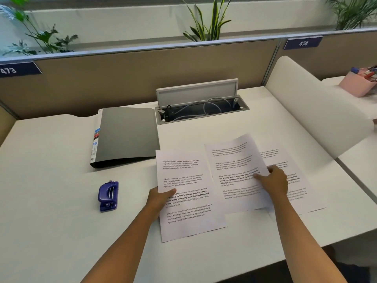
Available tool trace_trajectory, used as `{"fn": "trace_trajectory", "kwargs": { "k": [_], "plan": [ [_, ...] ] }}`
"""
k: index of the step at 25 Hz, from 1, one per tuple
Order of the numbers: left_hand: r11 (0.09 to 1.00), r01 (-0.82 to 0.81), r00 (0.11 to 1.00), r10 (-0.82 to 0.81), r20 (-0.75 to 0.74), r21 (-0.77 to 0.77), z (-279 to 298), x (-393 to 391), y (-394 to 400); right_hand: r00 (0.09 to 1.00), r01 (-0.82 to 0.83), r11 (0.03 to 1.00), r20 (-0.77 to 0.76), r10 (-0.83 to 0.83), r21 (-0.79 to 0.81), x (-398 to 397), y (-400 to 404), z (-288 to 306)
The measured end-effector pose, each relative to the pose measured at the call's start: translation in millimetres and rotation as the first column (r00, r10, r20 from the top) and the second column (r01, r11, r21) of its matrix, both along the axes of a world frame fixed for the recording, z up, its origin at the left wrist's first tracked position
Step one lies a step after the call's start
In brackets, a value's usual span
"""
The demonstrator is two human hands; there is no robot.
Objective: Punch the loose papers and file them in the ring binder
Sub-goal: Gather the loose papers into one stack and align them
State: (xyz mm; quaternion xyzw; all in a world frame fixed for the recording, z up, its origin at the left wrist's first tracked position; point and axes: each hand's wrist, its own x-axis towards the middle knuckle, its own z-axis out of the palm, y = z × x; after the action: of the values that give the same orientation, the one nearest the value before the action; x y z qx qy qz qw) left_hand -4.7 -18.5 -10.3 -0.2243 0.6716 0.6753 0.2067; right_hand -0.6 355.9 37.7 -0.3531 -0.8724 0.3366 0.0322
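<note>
On the white bench (pixel 61 231), the left grip (pixel 161 198) pinches the nearest printed white paper sheet (pixel 189 201) at its left edge; the right grip (pixel 274 181) pinches a second, lifted sheet (pixel 234 170) above a third sheet (pixel 293 180). The blue hole punch (pixel 108 196) lies left; the closed grey ring binder (pixel 126 135) lies beyond.

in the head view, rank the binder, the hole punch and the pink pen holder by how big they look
1. ring binder, clearly the largest.
2. pink pen holder, though the frame edge cuts it off and it sits farther away, so unsure.
3. hole punch, about alike in apparent size.
</note>
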Motion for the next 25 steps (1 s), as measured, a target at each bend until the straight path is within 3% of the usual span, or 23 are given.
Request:
{"fn": "trace_trajectory", "kwargs": {
  "k": [5, 9, 12, 15, 18, 22, 25],
  "plan": [
    [1.000, 0.005, 1.000, -0.005, 0.003, 0.005, -2, 0, -3, 0.948, -0.059, 0.998, -0.316, 0.046, -0.032, 17, 3, 17],
    [1.000, 0.018, 1.000, -0.018, 0.008, 0.003, 1, 2, -2, 0.869, 0.054, 0.974, -0.470, -0.154, -0.219, 23, 5, 24],
    [1.000, 0.029, 0.999, -0.029, 0.024, 0.013, 5, 2, -4, 0.843, 0.056, 0.920, -0.475, -0.252, -0.389, 25, -13, 17],
    [1.000, 0.012, 1.000, -0.012, 0.026, 0.023, 16, 5, -1, 0.884, -0.044, 0.887, -0.432, -0.180, -0.460, 31, -52, 1],
    [0.994, -0.094, 0.992, 0.088, 0.092, 0.059, 15, 1, -1, 0.920, -0.157, 0.884, -0.390, -0.030, -0.439, 42, -95, -17],
    [0.966, -0.177, 0.976, 0.148, 0.161, 0.186, -49, -20, -16, 0.942, -0.195, 0.889, -0.331, 0.053, -0.414, 53, -131, -39],
    [0.991, -0.076, 0.994, 0.067, 0.085, 0.113, 13, 0, 0, 0.937, -0.213, 0.908, -0.338, 0.085, -0.362, 56, -143, -45]
  ]
}}
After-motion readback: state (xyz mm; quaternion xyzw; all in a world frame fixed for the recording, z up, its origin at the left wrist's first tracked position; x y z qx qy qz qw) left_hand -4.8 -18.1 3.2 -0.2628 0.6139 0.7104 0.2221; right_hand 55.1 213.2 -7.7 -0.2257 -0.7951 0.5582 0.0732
